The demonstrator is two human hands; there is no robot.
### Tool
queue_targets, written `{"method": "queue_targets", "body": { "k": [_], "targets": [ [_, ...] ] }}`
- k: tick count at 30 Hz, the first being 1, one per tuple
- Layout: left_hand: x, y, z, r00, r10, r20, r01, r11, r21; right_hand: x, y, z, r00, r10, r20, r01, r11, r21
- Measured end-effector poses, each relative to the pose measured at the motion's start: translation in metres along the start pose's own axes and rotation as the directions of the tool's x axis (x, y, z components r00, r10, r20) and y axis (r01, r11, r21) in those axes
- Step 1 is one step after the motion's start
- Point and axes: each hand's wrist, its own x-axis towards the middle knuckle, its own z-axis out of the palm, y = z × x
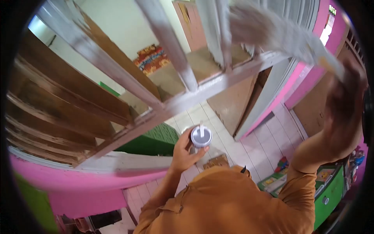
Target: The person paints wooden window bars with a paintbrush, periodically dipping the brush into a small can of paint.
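My left hand (185, 153) is wrapped round a small open paint can (201, 143), held upright in front of my chest. Grey-looking paint shows inside it, with a pale streak or small stick across the rim. Up at the right, my right hand (344, 107) is closed on the handle of a wide paintbrush (288, 42). Motion smears the brush, whose bristle end lies against or just in front of the slats at the top. The wooden window frame (230, 81) below is partly coated white, with wet-looking shine on its rail; its left part is still bare brown.
Brown louvre slats (58, 105) fill the left side. Below them runs a pink wall (97, 179). A green cabinet (331, 195) stands at lower right on the tiled floor (269, 132). Cardboard (216, 161) lies near my body. Colourful fabric (152, 58) shows beyond the bars.
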Motion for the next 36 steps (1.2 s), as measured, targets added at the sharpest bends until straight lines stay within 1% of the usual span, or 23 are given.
{"method": "queue_targets", "body": {
  "k": [1, 2, 3, 4, 5, 6, 8, 9, 11, 12, 14, 15, 16, 17, 18, 20, 23, 25, 27, 28, 30, 33, 36],
  "targets": [
    [0.006, 0.000, 0.001, 0.999, 0.016, 0.031, -0.016, 1.000, -0.001, -0.011, -0.001, -0.007, 0.996, 0.071, 0.047, -0.076, 0.989, 0.129],
    [0.010, -0.001, 0.002, 0.997, 0.034, 0.062, -0.034, 0.999, -0.002, -0.023, 0.000, -0.005, 0.996, 0.074, 0.056, -0.078, 0.994, 0.082],
    [0.012, 0.000, 0.004, 0.998, 0.017, 0.062, -0.016, 1.000, -0.018, -0.033, -0.003, 0.004, 0.995, 0.076, 0.066, -0.079, 0.996, 0.034],
    [0.015, 0.002, 0.006, 0.997, 0.029, 0.075, -0.030, 1.000, 0.010, -0.041, -0.004, 0.017, 0.994, 0.091, 0.065, -0.089, 0.996, -0.027],
    [0.018, 0.001, 0.007, 0.995, 0.043, 0.090, -0.047, 0.998, 0.039, -0.048, -0.003, 0.032, 0.990, 0.127, 0.066, -0.121, 0.989, -0.084],
    [0.020, -0.001, 0.007, 0.995, 0.035, 0.098, -0.038, 0.999, 0.027, -0.054, -0.001, 0.044, 0.983, 0.169, 0.066, -0.159, 0.978, -0.137],
    [0.024, -0.006, 0.009, 0.992, 0.024, 0.123, -0.025, 1.000, 0.005, -0.059, 0.008, 0.058, 0.951, 0.286, 0.119, -0.271, 0.954, -0.130],
    [0.026, -0.007, 0.011, 0.991, 0.021, 0.132, -0.021, 1.000, -0.003, -0.061, 0.013, 0.062, 0.950, 0.290, 0.112, -0.274, 0.951, -0.140],
    [0.031, -0.007, 0.012, 0.986, 0.050, 0.162, -0.050, 0.999, -0.007, -0.062, 0.024, 0.068, 0.867, 0.436, 0.241, -0.428, 0.899, -0.090],
    [0.034, -0.009, 0.012, 0.985, 0.050, 0.165, -0.049, 0.999, -0.011, -0.061, 0.031, 0.071, 0.867, 0.438, 0.239, -0.428, 0.899, -0.095],
    [0.036, -0.011, 0.011, 0.981, 0.056, 0.186, -0.054, 0.998, -0.015, -0.060, 0.040, 0.077, 0.816, 0.459, 0.352, -0.436, 0.888, -0.147],
    [0.038, -0.011, 0.009, 0.981, 0.054, 0.187, -0.052, 0.999, -0.018, -0.058, 0.040, 0.084, 0.795, 0.498, 0.348, -0.474, 0.867, -0.157],
    [0.039, -0.010, 0.008, 0.977, 0.016, 0.214, -0.018, 1.000, 0.005, -0.057, 0.043, 0.086, 0.793, 0.501, 0.347, -0.477, 0.864, -0.160],
    [0.041, -0.010, 0.006, 0.971, -0.019, 0.240, 0.013, 0.999, 0.030, -0.056, 0.049, 0.088, 0.776, 0.494, 0.392, -0.445, 0.869, -0.216],
    [0.041, -0.012, 0.005, 0.971, -0.020, 0.240, 0.013, 0.999, 0.029, -0.056, 0.054, 0.090, 0.755, 0.489, 0.436, -0.408, 0.872, -0.270],
    [0.043, -0.017, 0.004, 0.972, 0.039, 0.230, -0.054, 0.997, 0.059, -0.056, 0.059, 0.096, 0.743, 0.487, 0.458, -0.395, 0.873, -0.288],
    [0.040, -0.014, 0.000, 0.971, 0.011, 0.240, -0.020, 0.999, 0.035, -0.056, 0.065, 0.103, 0.723, 0.478, 0.499, -0.368, 0.877, -0.308],
    [0.038, -0.016, -0.002, 0.970, 0.026, 0.241, -0.032, 0.999, 0.020, -0.056, 0.069, 0.107, 0.715, 0.472, 0.516, -0.357, 0.881, -0.311],
    [0.037, -0.018, -0.003, 0.968, 0.045, 0.248, -0.048, 0.999, 0.005, -0.057, 0.073, 0.111, 0.708, 0.434, 0.557, -0.279, 0.897, -0.343],
    [0.036, -0.019, -0.003, 0.968, 0.035, 0.248, -0.038, 0.999, 0.008, -0.057, 0.076, 0.113, 0.711, 0.432, 0.555, -0.278, 0.897, -0.343],
    [0.033, -0.018, -0.003, 0.968, 0.026, 0.251, -0.030, 0.999, 0.014, -0.058, 0.081, 0.118, 0.655, 0.462, 0.598, -0.259, 0.881, -0.397],
    [0.031, -0.016, -0.002, 0.967, 0.012, 0.254, -0.015, 1.000, 0.009, -0.063, 0.088, 0.124, 0.642, 0.442, 0.626, -0.231, 0.891, -0.391],
    [0.029, -0.017, 0.000, 0.962, 0.046, 0.270, -0.053, 0.998, 0.019, -0.067, 0.091, 0.124, 0.656, 0.432, 0.619, -0.215, 0.893, -0.396]
  ]
}}
